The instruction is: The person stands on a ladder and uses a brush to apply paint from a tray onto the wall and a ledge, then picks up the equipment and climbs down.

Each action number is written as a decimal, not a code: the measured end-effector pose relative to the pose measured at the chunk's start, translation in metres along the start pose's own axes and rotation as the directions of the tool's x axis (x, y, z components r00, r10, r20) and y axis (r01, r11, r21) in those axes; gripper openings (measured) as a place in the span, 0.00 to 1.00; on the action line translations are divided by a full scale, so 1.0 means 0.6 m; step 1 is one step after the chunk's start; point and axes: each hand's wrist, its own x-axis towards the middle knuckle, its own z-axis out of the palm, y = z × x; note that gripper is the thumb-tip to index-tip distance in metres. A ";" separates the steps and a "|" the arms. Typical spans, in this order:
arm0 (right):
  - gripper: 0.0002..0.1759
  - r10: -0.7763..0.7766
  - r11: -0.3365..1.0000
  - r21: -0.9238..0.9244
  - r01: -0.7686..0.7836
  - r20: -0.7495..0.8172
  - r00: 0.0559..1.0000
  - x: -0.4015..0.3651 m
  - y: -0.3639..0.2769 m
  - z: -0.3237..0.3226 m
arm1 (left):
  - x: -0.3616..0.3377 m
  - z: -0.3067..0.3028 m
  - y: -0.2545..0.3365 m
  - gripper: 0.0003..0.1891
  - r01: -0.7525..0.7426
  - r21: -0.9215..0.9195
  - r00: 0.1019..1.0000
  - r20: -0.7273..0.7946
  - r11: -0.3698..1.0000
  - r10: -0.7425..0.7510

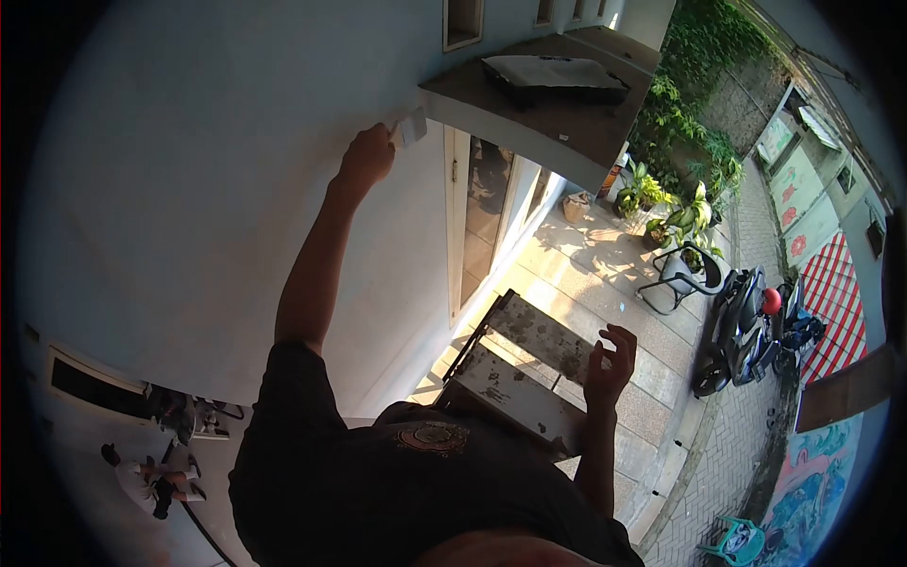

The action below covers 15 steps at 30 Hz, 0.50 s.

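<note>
My left hand is raised against the pale wall, its fingers closed around the handle of a flat, wide paintbrush. The brush head lies at the wall, close to the doorway's upper corner and the near corner of a jutting ledge. Lower down, my right hand hangs in the air with loosely bent fingers apart and nothing visible in it. Beneath that hand and in front of my dark shirt are the paint-stained boards of a step stand.
A dark, pale-topped object lies on the ledge. Below are a door, potted plants, a chair and a parked motorbike on the paving. Another person is at the lower left.
</note>
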 end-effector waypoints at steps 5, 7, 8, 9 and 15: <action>0.10 0.038 0.995 0.086 -0.045 0.086 0.996 -0.004 0.013 0.009 | -0.121 -0.007 0.042 0.15 0.030 -0.257 0.988 0.156 0.966 0.011; 0.08 0.060 0.993 0.097 -0.073 0.131 0.990 -0.007 0.013 0.013 | -0.177 -0.016 0.078 0.13 0.103 -0.528 0.951 0.301 0.843 0.073; 0.06 0.091 0.989 0.097 -0.110 0.175 0.980 -0.007 0.013 0.014 | -0.193 0.001 0.078 0.13 0.151 -0.607 0.906 0.401 0.781 0.137; 0.06 0.082 0.990 0.102 -0.100 0.171 0.982 -0.008 0.010 0.015 | -0.213 0.008 0.090 0.13 0.191 -0.680 0.872 0.449 0.708 0.196; 0.14 0.082 0.972 0.162 -0.172 0.452 0.888 0.004 -0.065 0.014 | -0.340 0.097 0.179 0.15 0.373 -0.915 0.758 0.398 0.157 0.517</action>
